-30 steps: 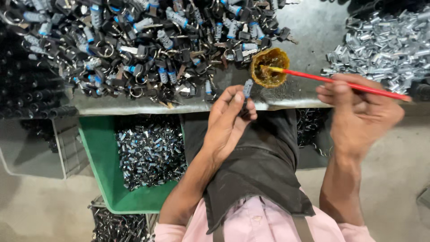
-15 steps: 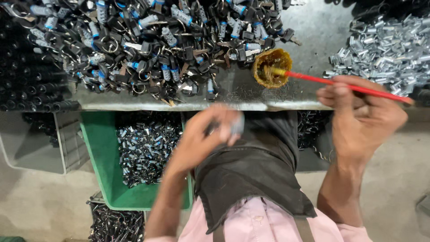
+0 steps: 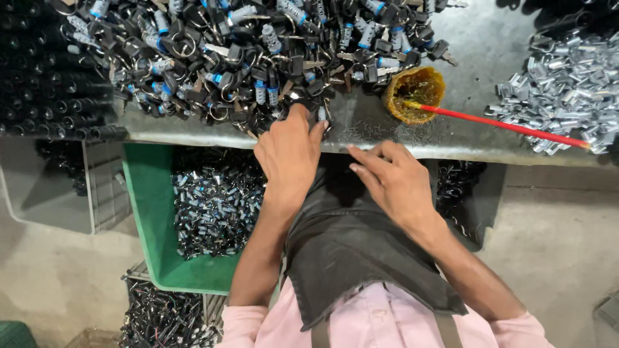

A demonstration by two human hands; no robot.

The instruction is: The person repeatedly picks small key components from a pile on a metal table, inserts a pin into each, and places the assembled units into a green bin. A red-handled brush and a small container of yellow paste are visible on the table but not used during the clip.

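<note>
My left hand [image 3: 290,151] reaches over the front edge of the metal table [image 3: 471,151], its fingertips buried in a big pile of black and blue lock cylinders with keys [image 3: 258,58]; I cannot tell if it grips one. My right hand [image 3: 393,183] hovers over my dark apron [image 3: 348,251] just below the table edge, fingers spread and holding nothing. A red-handled brush [image 3: 509,125] lies on the table with its tip in a small yellow-brown grease cup [image 3: 416,93], a little beyond my right hand.
A heap of shiny silver metal parts [image 3: 567,84] covers the table's right end. Black tubes [image 3: 45,90] are stacked at the left. Below the table stands a green bin [image 3: 151,219] holding small cylinders, with a crate of dark parts [image 3: 161,316] under it.
My right hand has let go of the red brush, which now rests in the cup, and has dropped toward my lap. My left hand swung down and left, then up to the pile.
</note>
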